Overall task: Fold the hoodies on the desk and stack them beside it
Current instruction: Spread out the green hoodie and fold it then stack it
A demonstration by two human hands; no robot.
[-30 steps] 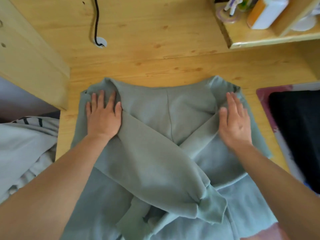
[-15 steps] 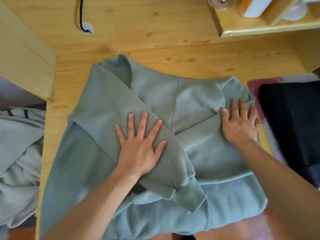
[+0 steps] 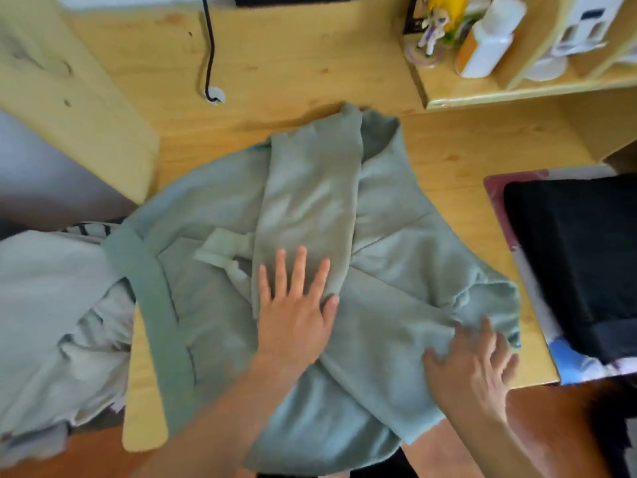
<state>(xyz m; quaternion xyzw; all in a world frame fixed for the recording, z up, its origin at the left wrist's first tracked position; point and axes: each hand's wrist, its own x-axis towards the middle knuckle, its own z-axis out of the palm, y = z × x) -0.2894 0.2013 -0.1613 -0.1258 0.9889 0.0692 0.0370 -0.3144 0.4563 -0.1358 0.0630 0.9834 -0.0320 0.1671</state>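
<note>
A sage-green hoodie (image 3: 396, 243) lies spread on the wooden desk (image 3: 293, 63), rotated so one sleeve (image 3: 310, 188) runs up its middle and the ribbed hem band (image 3: 151, 305) crosses the desk's left edge. My left hand (image 3: 296, 305) presses flat on the sleeve's lower end, fingers spread. My right hand (image 3: 472, 367) rests on the hoodie's right part near the desk's front edge, fingers spread over a bunched fold. A pale grey-green garment (image 3: 51, 305) lies heaped left of the desk.
A black cloth (image 3: 579, 257) on a colourful mat sits at the desk's right. A raised shelf (image 3: 517, 88) at the back right holds a figurine, a white bottle and boxes. A black cable (image 3: 210, 46) enters a grommet at the back. A wooden panel (image 3: 76, 98) stands at left.
The hoodie has been turned on the desk, its hem band now to the left. My left hand slid right onto the sleeve; my right hand moved down toward the front edge.
</note>
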